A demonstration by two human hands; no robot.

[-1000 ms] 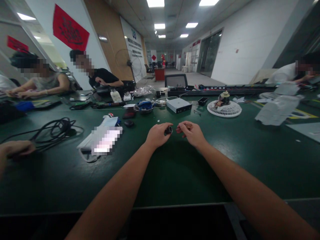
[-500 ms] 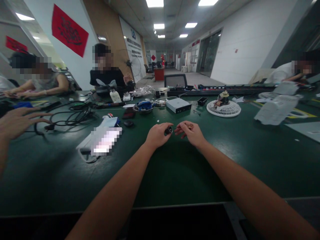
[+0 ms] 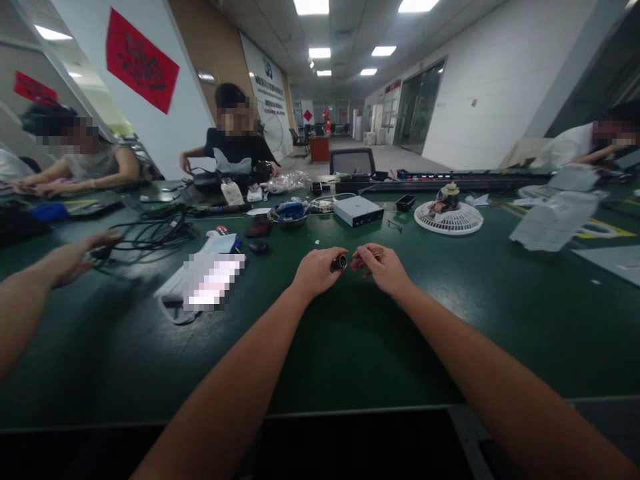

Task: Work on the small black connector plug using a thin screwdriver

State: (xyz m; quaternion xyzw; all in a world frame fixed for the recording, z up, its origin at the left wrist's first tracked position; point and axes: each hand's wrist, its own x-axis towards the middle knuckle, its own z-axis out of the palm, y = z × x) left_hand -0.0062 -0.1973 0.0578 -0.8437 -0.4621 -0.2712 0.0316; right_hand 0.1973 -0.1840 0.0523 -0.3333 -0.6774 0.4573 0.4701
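The table (image 3: 350, 360) is deep green. The cylinder (image 3: 337, 262) is black with some grey at its end; the small part (image 3: 379, 252) beside it is coppery. The cable (image 3: 165, 232), mouse (image 3: 259, 247) and tray (image 3: 405, 202) are black. The box (image 3: 356, 209) has a light grey top and a darker grey front. The grille (image 3: 470, 220) is white, patterned with radiating slots, and the bundle (image 3: 290, 211) is blue. The tape (image 3: 617, 229) is yellow. The poster (image 3: 143, 61) is red with black characters. The sign (image 3: 270, 92) is white with a blue logo (image 3: 269, 67) and dark lettering. The far desk (image 3: 319, 149) is red.
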